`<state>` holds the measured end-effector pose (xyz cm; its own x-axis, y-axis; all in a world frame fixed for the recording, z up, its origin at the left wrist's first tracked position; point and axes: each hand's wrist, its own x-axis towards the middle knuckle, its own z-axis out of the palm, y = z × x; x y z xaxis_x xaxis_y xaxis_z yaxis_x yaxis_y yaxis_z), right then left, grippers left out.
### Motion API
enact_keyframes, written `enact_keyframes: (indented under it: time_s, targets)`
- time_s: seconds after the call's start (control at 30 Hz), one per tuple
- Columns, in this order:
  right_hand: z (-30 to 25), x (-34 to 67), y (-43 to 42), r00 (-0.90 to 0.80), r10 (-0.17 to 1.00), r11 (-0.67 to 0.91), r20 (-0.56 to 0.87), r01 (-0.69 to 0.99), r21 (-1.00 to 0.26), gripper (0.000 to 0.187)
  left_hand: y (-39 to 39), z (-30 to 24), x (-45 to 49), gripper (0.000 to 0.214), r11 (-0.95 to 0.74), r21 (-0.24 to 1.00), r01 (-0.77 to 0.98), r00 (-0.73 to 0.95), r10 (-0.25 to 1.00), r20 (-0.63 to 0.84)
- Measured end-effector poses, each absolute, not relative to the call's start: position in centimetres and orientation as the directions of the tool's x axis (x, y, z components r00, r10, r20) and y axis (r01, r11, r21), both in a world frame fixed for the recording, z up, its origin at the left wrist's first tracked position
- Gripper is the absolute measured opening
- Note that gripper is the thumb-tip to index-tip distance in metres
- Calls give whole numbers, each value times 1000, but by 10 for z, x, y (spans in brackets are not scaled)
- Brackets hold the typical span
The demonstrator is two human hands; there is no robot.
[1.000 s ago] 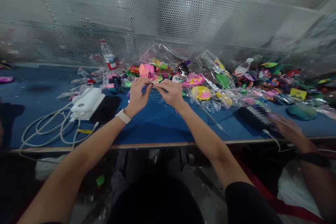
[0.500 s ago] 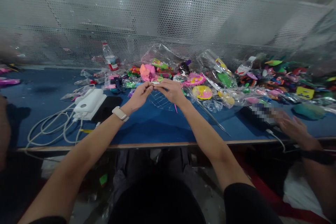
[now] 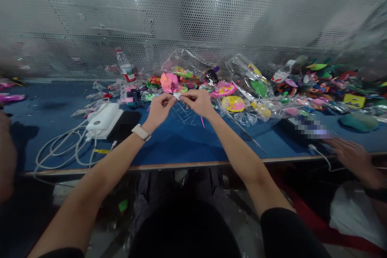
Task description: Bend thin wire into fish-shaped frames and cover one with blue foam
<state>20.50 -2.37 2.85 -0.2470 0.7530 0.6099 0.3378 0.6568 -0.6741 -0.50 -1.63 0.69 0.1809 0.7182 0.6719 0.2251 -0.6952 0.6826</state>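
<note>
Co-worker's hand (image 3: 352,157) at right has drawn back from the black device (image 3: 292,132) since the earlier frame. Above the blue tabletop (image 3: 181,149), the left hand (image 3: 159,109) and right hand (image 3: 198,103), each pinched nearly closed, hold a small white piece (image 3: 177,95) between their fingertips. Beyond lies a pink toy (image 3: 169,82); a red-capped bottle (image 3: 125,66) stands before a perforated metal panel (image 3: 157,12).

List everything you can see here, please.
Small piece: one, white, pinched centrally
Clear plastic bottles: two, red-white labels, back
Trinkets, plastic wrappers: many, multicoloured, rear
Boxy device: one, white, left
Looped cables: several, white, left
Flat slab: one, black, left
Thin stick: one, pink, centre
Pointed metal tool: one, silver, right
Blocky case: one, black, right
Perforated metal panel: one, grey, background
Tabletop: one, blue, middle
Co-workers' arms: two, bare, outer edges
Left hand, right hand: two, bare, centre
</note>
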Motion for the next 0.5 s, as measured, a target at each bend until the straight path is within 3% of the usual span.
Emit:
enact_keyframes:
  time_s: [0.33,0.5]
  targets:
    - [25,193,-27,-275,872,477,405,293,-829,33,-15,5,-7,38,-547,827,133,194,832,519]
    - [25,202,-24,-418,869,377,264,217,-900,44,-10,-1,-12,55,-498,821,278,228,865,447]
